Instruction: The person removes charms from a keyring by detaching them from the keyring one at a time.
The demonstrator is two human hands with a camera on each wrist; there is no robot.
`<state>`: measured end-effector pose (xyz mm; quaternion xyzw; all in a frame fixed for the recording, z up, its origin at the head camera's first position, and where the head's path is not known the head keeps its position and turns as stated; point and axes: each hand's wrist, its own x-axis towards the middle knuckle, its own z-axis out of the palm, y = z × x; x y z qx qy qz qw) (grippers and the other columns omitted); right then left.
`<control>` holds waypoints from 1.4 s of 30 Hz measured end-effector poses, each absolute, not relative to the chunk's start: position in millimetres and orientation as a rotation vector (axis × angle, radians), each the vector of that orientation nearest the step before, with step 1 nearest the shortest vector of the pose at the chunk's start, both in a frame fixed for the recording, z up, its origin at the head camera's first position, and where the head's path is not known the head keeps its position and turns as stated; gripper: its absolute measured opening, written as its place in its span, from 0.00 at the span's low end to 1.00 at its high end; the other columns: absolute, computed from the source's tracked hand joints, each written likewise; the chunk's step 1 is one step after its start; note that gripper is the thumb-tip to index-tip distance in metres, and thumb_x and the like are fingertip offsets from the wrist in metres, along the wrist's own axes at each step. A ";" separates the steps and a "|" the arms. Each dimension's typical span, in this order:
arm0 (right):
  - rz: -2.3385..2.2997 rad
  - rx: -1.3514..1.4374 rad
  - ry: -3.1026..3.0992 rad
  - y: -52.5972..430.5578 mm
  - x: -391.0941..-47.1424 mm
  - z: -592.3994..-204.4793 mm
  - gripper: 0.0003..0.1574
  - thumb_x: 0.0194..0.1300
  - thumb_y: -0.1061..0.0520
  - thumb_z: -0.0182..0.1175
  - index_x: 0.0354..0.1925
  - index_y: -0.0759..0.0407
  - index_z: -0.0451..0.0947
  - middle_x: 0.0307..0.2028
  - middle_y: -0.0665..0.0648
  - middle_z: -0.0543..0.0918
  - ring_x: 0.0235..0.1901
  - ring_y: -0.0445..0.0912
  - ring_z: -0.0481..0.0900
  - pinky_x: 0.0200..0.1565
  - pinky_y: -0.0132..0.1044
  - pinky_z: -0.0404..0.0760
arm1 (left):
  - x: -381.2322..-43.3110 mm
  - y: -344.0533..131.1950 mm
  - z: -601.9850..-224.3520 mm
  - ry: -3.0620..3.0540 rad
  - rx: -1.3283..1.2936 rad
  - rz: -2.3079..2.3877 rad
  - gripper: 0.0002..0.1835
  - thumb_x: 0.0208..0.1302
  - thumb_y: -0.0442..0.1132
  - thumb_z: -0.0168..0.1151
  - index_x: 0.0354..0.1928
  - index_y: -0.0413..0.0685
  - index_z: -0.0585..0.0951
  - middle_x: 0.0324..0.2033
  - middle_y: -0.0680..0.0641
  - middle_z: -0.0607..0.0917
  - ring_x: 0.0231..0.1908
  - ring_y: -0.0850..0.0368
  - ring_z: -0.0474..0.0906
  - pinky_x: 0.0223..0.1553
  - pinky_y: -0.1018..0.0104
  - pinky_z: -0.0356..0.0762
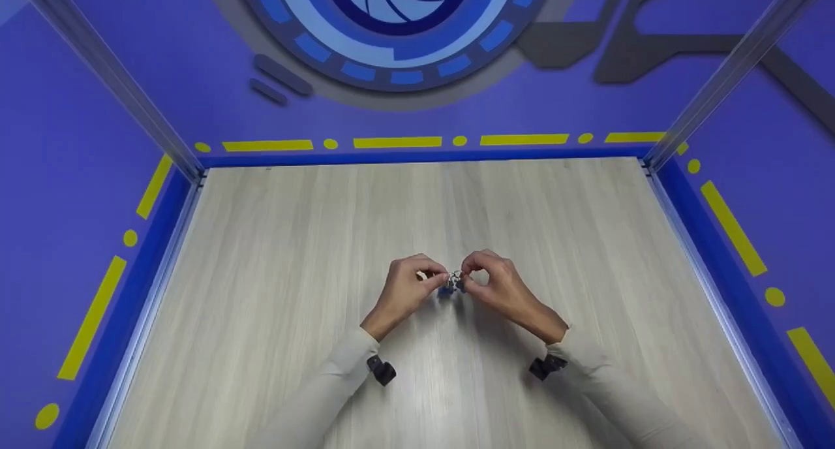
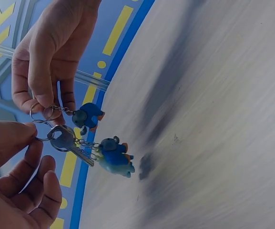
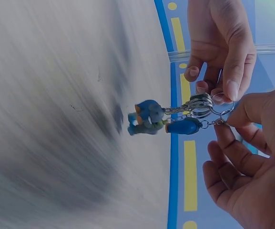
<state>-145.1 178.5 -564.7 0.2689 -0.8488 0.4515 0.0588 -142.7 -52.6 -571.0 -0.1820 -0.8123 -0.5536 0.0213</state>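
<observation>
My left hand (image 1: 406,289) pinches a metal key ring between thumb and fingertip, its other fingers loosely bent. From this ring hang a silver key (image 2: 64,139), chains and small animal figurines (image 2: 113,152), blue and pale green. My right hand (image 1: 507,294) pinches the ring and chain of another keychain, from which a blue figurine (image 3: 184,126) with an orange end dangles. In the right wrist view, several stacked rings (image 3: 201,106) show between the hands, and the two held rings overlap. The fingertips of both hands almost meet, raised over the tabletop.
A light wood-grain table (image 1: 313,240) lies under the hands, bordered by metal rails. Blue-purple panels (image 1: 417,126) with yellow dashes enclose it at the back and both sides. A small black camera (image 1: 381,369) sits at the left wrist, another (image 1: 546,366) at the right.
</observation>
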 end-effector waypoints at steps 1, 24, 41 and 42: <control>1.370 0.824 -2.560 178.5 -145.2 -564.7 0.12 0.66 0.72 0.70 0.38 0.55 0.84 0.39 0.52 0.89 0.44 0.48 0.86 0.49 0.48 0.85 | -142.2 -52.5 -571.1 -2.507 -0.555 -1.724 0.02 0.70 0.35 0.77 0.37 0.46 0.94 0.34 0.57 0.91 0.36 0.63 0.83 0.40 0.67 0.80; 1.267 0.866 -2.447 172.3 -144.9 -567.8 0.09 0.70 0.72 0.72 0.46 0.65 0.92 0.41 0.57 0.94 0.44 0.51 0.91 0.46 0.51 0.90 | -138.6 -48.5 -570.3 -2.362 -0.489 -1.814 0.02 0.70 0.33 0.77 0.40 0.45 0.95 0.37 0.50 0.92 0.39 0.59 0.85 0.40 0.68 0.81; 1.192 0.930 -2.384 169.8 -146.8 -573.5 0.11 0.68 0.73 0.73 0.45 0.63 0.93 0.38 0.54 0.93 0.41 0.49 0.89 0.44 0.45 0.89 | -138.4 -48.4 -574.0 -2.299 -0.474 -1.851 0.02 0.68 0.31 0.77 0.38 0.38 0.94 0.35 0.50 0.92 0.37 0.60 0.86 0.39 0.68 0.83; 1.191 0.933 -2.383 170.5 -146.7 -573.8 0.11 0.68 0.73 0.73 0.44 0.63 0.93 0.38 0.54 0.93 0.41 0.49 0.89 0.44 0.45 0.88 | -138.2 -48.3 -574.0 -2.296 -0.469 -1.859 0.02 0.68 0.31 0.78 0.38 0.38 0.94 0.35 0.50 0.92 0.37 0.60 0.86 0.39 0.68 0.83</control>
